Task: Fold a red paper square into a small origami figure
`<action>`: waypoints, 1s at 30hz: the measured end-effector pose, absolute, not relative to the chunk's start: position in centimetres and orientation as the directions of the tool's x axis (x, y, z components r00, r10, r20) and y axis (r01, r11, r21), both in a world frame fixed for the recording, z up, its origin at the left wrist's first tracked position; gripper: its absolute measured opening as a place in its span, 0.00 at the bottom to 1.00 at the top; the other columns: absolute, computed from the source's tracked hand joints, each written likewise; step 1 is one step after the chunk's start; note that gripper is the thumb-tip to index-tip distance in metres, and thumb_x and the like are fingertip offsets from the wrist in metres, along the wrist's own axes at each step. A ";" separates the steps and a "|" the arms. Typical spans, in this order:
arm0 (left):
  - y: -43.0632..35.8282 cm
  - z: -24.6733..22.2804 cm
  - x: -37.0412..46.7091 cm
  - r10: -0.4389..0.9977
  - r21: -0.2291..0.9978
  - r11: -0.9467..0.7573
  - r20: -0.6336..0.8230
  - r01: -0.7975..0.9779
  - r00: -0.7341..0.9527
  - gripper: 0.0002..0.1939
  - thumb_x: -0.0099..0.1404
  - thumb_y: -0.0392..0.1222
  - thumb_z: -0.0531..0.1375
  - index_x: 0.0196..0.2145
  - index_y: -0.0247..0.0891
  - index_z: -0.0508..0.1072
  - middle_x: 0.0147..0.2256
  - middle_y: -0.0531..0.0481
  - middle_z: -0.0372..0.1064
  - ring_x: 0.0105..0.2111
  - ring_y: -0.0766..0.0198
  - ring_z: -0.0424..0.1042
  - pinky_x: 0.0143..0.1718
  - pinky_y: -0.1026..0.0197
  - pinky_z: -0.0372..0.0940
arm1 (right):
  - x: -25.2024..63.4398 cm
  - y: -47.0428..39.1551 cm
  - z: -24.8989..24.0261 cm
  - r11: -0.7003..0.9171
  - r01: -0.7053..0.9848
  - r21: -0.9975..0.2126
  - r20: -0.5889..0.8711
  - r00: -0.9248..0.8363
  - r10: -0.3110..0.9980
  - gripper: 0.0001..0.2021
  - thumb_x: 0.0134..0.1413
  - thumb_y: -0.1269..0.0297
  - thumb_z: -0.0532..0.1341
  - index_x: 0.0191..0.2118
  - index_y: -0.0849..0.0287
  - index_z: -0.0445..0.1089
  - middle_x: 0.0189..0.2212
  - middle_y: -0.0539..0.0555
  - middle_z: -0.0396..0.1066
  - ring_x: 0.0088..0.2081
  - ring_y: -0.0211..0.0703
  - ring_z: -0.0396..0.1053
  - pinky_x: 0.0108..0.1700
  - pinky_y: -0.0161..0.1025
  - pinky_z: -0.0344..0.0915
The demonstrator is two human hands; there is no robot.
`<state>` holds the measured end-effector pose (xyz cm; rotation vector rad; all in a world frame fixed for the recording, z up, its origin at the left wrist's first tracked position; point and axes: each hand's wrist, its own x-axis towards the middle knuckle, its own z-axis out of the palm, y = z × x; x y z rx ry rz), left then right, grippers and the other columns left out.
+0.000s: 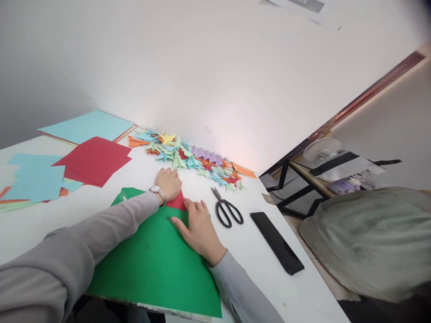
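A small piece of red paper [177, 202] lies near the top of a large green sheet [151, 255] on the white table. My left hand [169, 183], with a watch on its wrist, rests over the red piece's upper left part, its fingers bent and close together; whether they pinch the paper is hidden. At the red piece's right edge, my right hand [198, 229] touches it with the fingertips, thumb spread apart over the green sheet. Black-handled scissors [227, 208] lie to the right of my right hand.
Many folded paper shapes [191, 157] line the wall. Red sheets [96, 161], blue pieces [40, 181] and a stack of large sheets [90, 125] lie left. A black phone-like object [278, 242] sits right. Beyond stand a shelf [311, 177] and a cloth-covered chair [367, 242].
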<state>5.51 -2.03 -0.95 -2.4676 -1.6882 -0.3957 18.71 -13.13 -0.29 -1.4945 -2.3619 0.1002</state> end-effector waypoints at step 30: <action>-1.3 -1.5 -0.7 0.849 0.225 -0.451 0.406 0.864 0.338 0.18 0.60 0.52 0.58 0.36 0.34 0.76 0.51 0.37 0.68 0.53 0.46 0.63 0.51 0.45 0.57 | 17.6 -1.0 -2.1 0.385 0.851 -0.358 0.437 -0.212 0.874 0.11 0.58 0.60 0.56 0.38 0.61 0.71 0.44 0.64 0.72 0.51 0.54 0.64 0.53 0.52 0.60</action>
